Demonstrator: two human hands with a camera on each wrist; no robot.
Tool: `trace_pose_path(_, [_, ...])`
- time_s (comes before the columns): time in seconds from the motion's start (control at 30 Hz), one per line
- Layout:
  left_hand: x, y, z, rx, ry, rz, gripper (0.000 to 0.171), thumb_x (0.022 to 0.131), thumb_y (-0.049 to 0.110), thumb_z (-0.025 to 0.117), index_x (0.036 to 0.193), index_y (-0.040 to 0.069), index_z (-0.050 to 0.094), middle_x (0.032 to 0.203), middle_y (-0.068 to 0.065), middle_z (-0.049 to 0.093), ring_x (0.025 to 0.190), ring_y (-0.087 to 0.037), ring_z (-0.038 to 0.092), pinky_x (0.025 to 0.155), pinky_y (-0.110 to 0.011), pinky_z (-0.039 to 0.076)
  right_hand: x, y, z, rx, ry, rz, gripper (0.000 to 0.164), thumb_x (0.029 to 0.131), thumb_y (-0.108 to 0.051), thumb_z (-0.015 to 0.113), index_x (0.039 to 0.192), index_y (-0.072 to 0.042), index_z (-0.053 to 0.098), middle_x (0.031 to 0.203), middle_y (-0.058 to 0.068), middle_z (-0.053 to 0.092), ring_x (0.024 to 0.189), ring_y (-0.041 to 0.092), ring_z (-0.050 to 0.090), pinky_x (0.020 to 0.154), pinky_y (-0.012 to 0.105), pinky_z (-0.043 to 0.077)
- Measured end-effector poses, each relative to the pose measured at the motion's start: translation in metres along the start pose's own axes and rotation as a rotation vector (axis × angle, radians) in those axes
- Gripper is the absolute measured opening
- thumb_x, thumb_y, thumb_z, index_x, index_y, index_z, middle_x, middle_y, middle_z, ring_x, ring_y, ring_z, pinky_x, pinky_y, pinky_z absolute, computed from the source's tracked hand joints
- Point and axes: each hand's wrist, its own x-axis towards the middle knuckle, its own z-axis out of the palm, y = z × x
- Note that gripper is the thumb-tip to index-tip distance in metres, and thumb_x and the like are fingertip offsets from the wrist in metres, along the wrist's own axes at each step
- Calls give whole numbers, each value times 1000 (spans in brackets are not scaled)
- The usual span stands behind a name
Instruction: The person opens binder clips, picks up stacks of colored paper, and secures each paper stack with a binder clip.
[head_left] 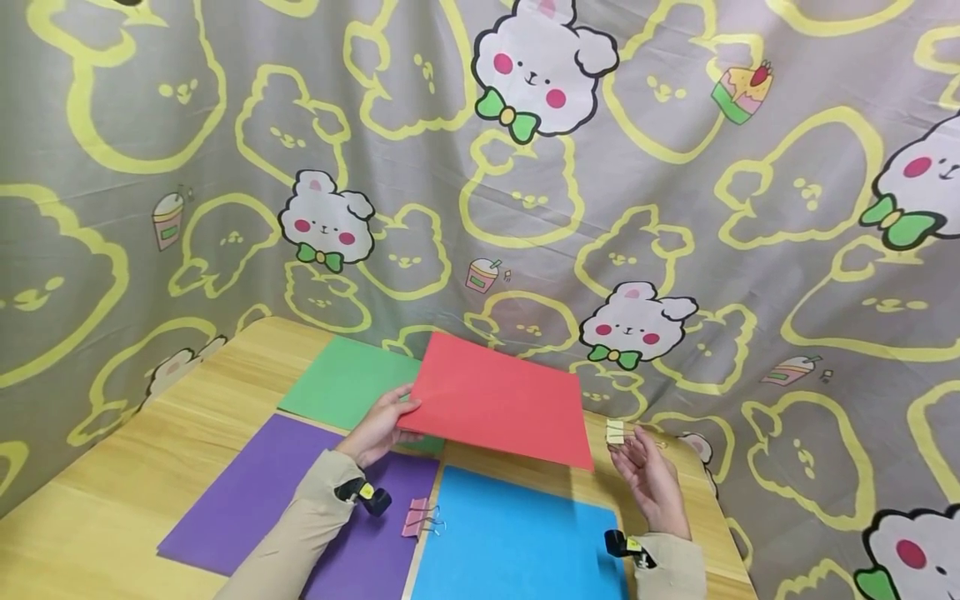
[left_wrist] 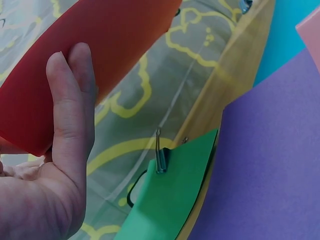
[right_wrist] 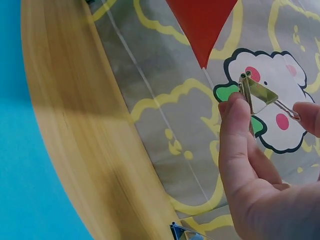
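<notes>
My left hand (head_left: pixel 381 425) holds the red paper (head_left: pixel 498 400) at its left edge, raised and tilted above the table. In the left wrist view, two fingers (left_wrist: pixel 70 95) lie along one face of the red paper (left_wrist: pixel 105 45). To the right of the sheet, my right hand (head_left: pixel 651 477) pinches a yellow binder clip (head_left: pixel 615 432), apart from the paper. The right wrist view shows the clip (right_wrist: pixel 261 93) held by its wire handles between fingers and thumb, near the red corner (right_wrist: pixel 202 35).
On the wooden table (head_left: pixel 202 408) lie green paper (head_left: pixel 337 383), purple paper (head_left: pixel 255 483) and blue paper (head_left: pixel 517 533). A pink binder clip (head_left: pixel 415 517) sits at the purple paper's right edge. A green clip (left_wrist: pixel 161 160) grips the green paper. A patterned curtain (head_left: pixel 420 167) hangs behind.
</notes>
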Motion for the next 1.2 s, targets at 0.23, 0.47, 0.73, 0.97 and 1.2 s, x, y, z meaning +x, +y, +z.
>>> trace_pose_path(0.23, [0, 1, 0, 0, 6, -9, 60, 104, 15, 44, 156, 5, 16, 100, 1, 69, 77, -12, 69, 70, -29, 57, -1, 2, 3, 13, -34, -2, 23, 101, -34, 55, 91, -17, 68, 88, -5, 64, 87, 13, 71, 90, 26, 59])
trace_pose_path(0.47, [-1, 2, 1, -6, -5, -13, 61, 104, 16, 45, 156, 5, 16, 100, 1, 69, 79, -11, 69, 70, -29, 58, -2, 2, 0, -1, -130, 4, 35, 100, -49, 45, 107, -23, 67, 105, -4, 59, 100, 16, 70, 93, 26, 57])
trace_pose_path(0.73, [1, 2, 1, 14, -30, -10, 58, 105, 18, 44, 155, 6, 19, 100, 2, 70, 80, -11, 70, 71, -30, 58, -1, 2, -2, 33, -185, 11, 34, 102, -46, 43, 112, -23, 67, 109, -5, 61, 106, 16, 68, 95, 24, 55])
trace_pose_path(0.97, [0, 1, 4, 14, -4, -13, 59, 104, 17, 45, 155, 7, 19, 97, 2, 70, 77, -11, 69, 69, -29, 58, 1, 3, -3, 18, -162, 29, 31, 102, -46, 45, 104, -22, 64, 104, -7, 66, 99, 11, 68, 90, 23, 56])
trace_pose_path(1.2, [1, 1, 2, 11, -13, -7, 61, 104, 18, 45, 156, 5, 16, 95, 2, 69, 76, -10, 69, 69, -28, 58, 3, 4, -3, 78, -166, 15, 26, 102, -39, 50, 107, -16, 61, 106, -3, 65, 100, 11, 67, 96, 23, 55])
